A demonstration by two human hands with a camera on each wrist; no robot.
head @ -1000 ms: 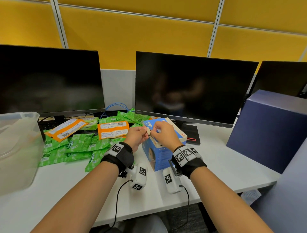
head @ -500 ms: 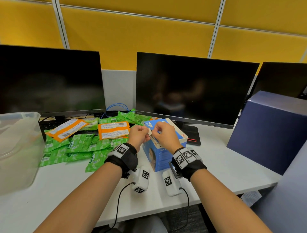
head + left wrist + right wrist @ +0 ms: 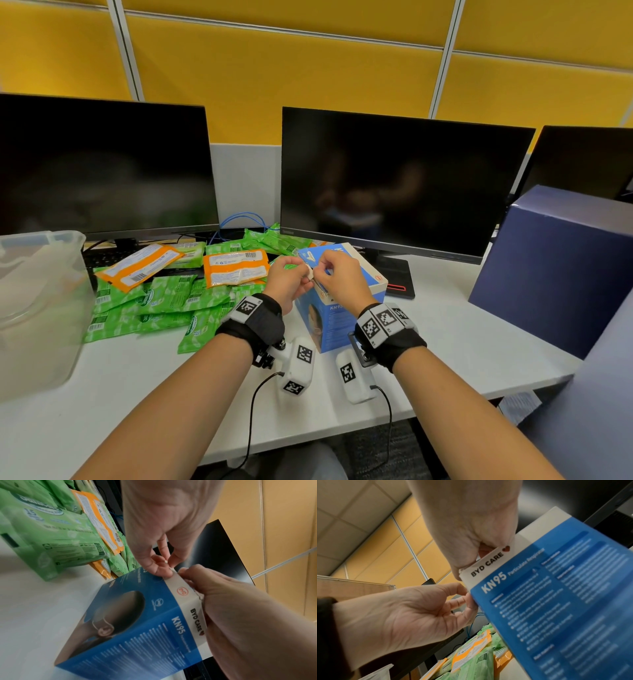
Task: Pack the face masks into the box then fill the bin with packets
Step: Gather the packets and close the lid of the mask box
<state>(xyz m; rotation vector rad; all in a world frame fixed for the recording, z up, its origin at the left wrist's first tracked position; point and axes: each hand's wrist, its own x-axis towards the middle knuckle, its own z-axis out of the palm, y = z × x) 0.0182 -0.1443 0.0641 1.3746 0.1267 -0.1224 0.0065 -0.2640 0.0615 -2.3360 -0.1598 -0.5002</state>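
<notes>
Desk: white top [image 3: 445, 342] under yellow partition panels, two dark monitors behind.
Box: I see the blue KN95 mask box [image 3: 337, 320] standing at centre, its top flap at 12 o'clock of my wrists.
Left hand: left hand [image 3: 286, 279] has thumb and fingertips pinched on a small white tab at the flap's corner.
Right hand: right hand [image 3: 337, 279] is curled round the flap edge [image 3: 180, 586], fingers tucked behind it.
Change: against the earlier views, hardly anything; both hands have stayed on that flap (a slight shift only), so I judge the box closure is unfinished.
Packets: green and orange packets [image 3: 164, 294] lie heaped at 10 o'clock of the box.
Bin: clear plastic bin [image 3: 41, 301] at 9 o'clock; I cannot see any packets in it.
</notes>
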